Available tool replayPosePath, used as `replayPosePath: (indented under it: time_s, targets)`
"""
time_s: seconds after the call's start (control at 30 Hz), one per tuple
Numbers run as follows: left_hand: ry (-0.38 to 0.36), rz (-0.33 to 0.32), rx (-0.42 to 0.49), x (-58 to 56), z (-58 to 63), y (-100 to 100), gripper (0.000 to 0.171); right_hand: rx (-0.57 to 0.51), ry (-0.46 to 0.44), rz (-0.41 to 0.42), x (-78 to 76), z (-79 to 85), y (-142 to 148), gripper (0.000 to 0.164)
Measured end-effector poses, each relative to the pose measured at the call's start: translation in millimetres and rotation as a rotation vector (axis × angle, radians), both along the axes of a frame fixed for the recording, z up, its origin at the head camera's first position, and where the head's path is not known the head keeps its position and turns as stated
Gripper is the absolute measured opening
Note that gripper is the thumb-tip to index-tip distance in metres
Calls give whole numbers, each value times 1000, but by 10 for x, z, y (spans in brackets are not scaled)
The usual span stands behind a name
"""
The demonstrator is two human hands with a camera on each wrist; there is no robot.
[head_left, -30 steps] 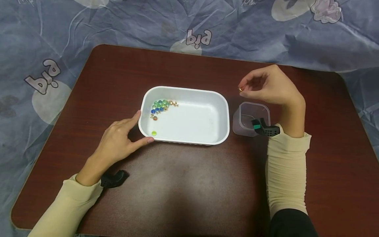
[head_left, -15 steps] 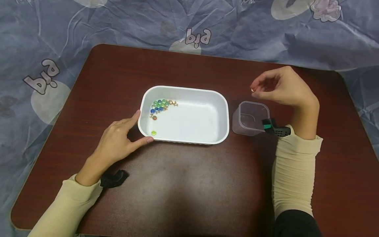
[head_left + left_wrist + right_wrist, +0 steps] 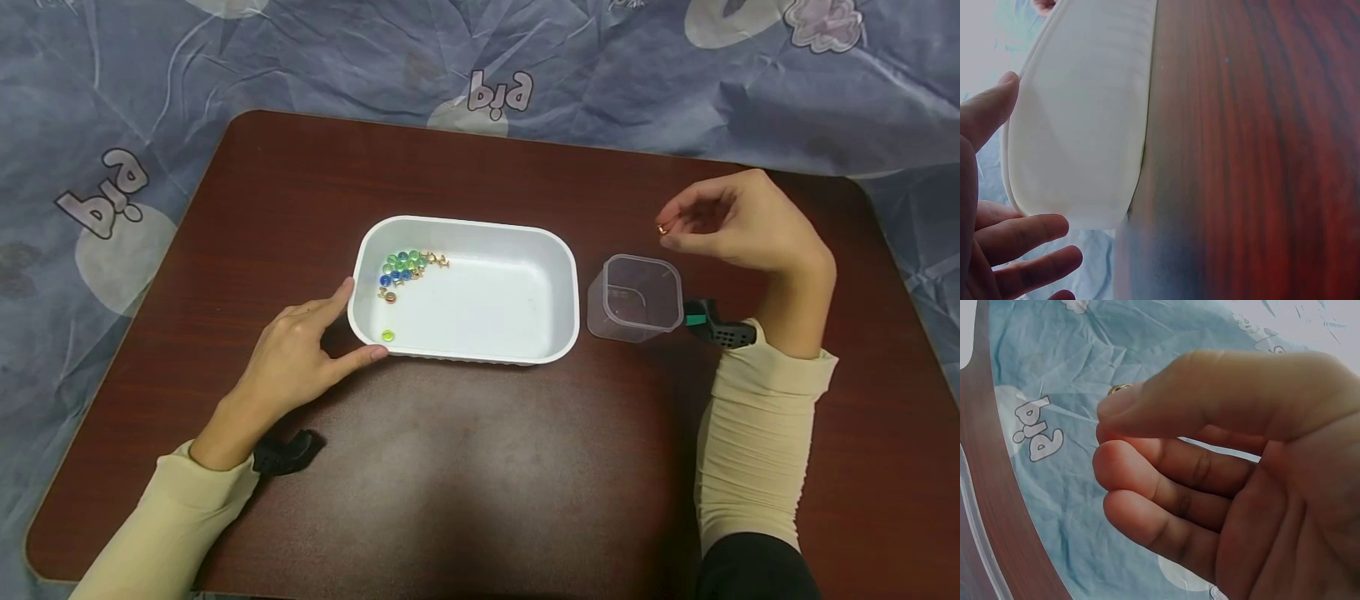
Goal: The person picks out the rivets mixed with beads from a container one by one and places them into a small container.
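My left hand (image 3: 292, 358) rests against the left end of a white tray (image 3: 495, 325), its thumb on the front rim and its forefinger on the end wall. The left wrist view shows the other fingers (image 3: 1038, 270) spread loosely below the rim. Between thumb and forefinger, my right hand (image 3: 750, 221) pinches a small gold-coloured piece (image 3: 662, 230), raised behind and right of a clear plastic box (image 3: 641, 292). In the right wrist view the thumb mostly hides this piece (image 3: 1120, 388).
Green and blue glass beads (image 3: 401, 265) cluster with several small gold T-shaped pieces (image 3: 442, 262) at the tray's back left. One yellow-green bead (image 3: 387, 336) lies apart near the front left corner. The brown table (image 3: 465, 450) meets a patterned blue cloth (image 3: 337, 58) behind.
My right hand has moved to the right with the gold piece, from behind the clear box to past its right side. The left hand and tray have stayed in place.
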State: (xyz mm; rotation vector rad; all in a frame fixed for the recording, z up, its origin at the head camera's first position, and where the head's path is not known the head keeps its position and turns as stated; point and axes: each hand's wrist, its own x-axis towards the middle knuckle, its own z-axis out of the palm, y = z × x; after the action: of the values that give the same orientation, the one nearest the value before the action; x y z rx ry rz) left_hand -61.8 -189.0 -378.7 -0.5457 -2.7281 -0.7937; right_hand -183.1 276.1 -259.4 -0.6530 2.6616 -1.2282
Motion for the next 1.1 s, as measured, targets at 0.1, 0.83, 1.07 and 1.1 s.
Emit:
replayPosePath:
  time_s: [0.1, 0.83, 1.07, 1.1]
  targets:
    - [4, -2, 0, 0, 1, -3, 89, -6, -8, 11, 9, 9, 17, 15]
    - [9, -6, 2, -5, -6, -4, 89, -20, -40, 13, -6, -13, 52, 18]
    - [10, -4, 4, -2, -4, -3, 89, -3, -23, 21, -14, -10, 29, 18]
    - [9, -4, 4, 1, -3, -4, 89, -2, -22, 19, -16, -10, 24, 18]
